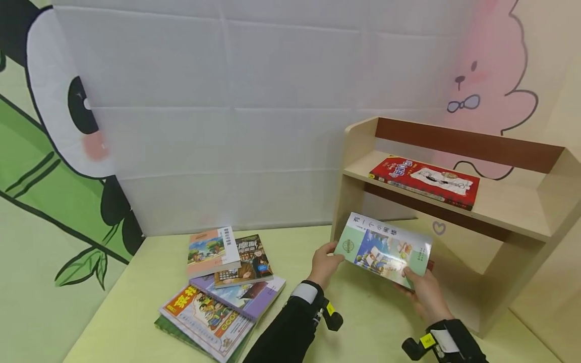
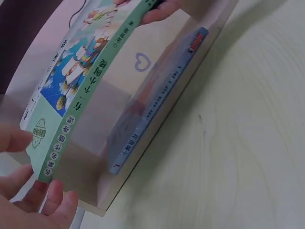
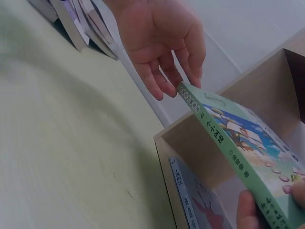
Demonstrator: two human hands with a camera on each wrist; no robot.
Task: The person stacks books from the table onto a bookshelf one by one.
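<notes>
A green-and-white paperback book (image 1: 386, 249) with a blue picture on its cover is held tilted in front of the small wooden shelf's lower opening. My left hand (image 1: 324, 264) pinches its left end, with the thumb over the cover and fingers beneath. At the other end my right hand (image 1: 426, 295) grips it, thumb (image 3: 299, 193) on the cover. Its green spine (image 2: 88, 90) faces me. On the lower board lies a blue book (image 2: 159, 100), seen in both wrist views and mostly hidden from the head view.
The wooden shelf (image 1: 508, 282) stands at the right against the wall. A red book (image 1: 424, 181) lies on its upper board. Left on the pale table (image 1: 122, 302) is a loose pile of several books, including an orange-and-white book (image 1: 211, 249) and a purple book (image 1: 263, 297).
</notes>
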